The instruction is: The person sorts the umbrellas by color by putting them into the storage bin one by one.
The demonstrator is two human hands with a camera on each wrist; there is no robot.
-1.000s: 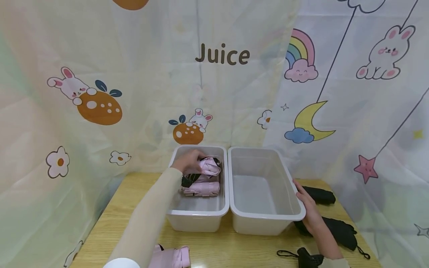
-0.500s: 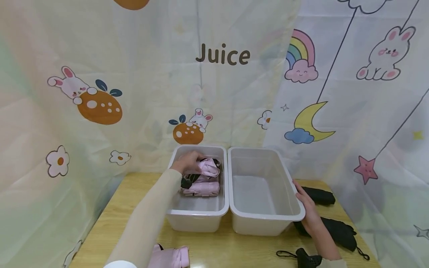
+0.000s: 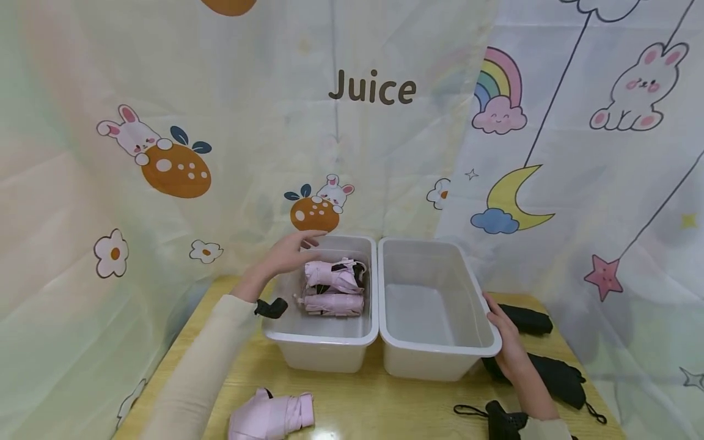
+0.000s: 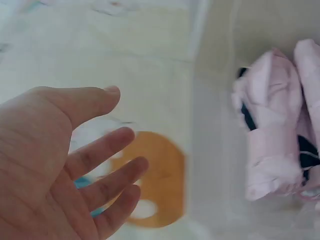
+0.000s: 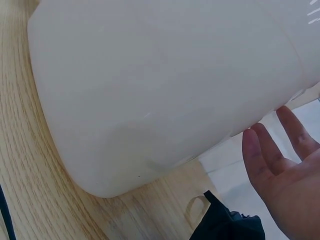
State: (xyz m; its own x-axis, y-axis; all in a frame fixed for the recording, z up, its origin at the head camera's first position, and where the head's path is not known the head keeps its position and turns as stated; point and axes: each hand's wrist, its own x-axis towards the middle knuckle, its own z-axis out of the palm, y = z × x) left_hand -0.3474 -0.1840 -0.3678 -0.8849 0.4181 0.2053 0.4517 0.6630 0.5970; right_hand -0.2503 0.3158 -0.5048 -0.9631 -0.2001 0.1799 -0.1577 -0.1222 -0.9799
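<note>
My left hand (image 3: pixel 288 252) hovers over the left rim of the left white plastic bin (image 3: pixel 324 357), its fingers spread and holding nothing. Inside that bin two folded pink umbrellas, a rear one (image 3: pixel 332 277) and a front one (image 3: pixel 333 304), lie side by side. The left wrist view shows a pink umbrella (image 4: pixel 274 125) to the right of the fingers, apart from them. My right hand (image 3: pixel 508 342) rests at the right rim of the right bin (image 3: pixel 429 365). In the right wrist view, nearly straight fingers (image 5: pixel 295 132) touch the bin's edge.
Another folded pink umbrella (image 3: pixel 272 415) lies on the wooden table (image 3: pixel 357 403) in front of the left bin. Black folded umbrellas (image 3: pixel 555 379) lie to the right, partly under my right arm. A printed cloth (image 3: pixel 374 153) hangs right behind the bins.
My left hand has let go of the rear pink umbrella and risen left, out to the bin's rim. The right hand stays at its bin. The head view has shifted slightly.
</note>
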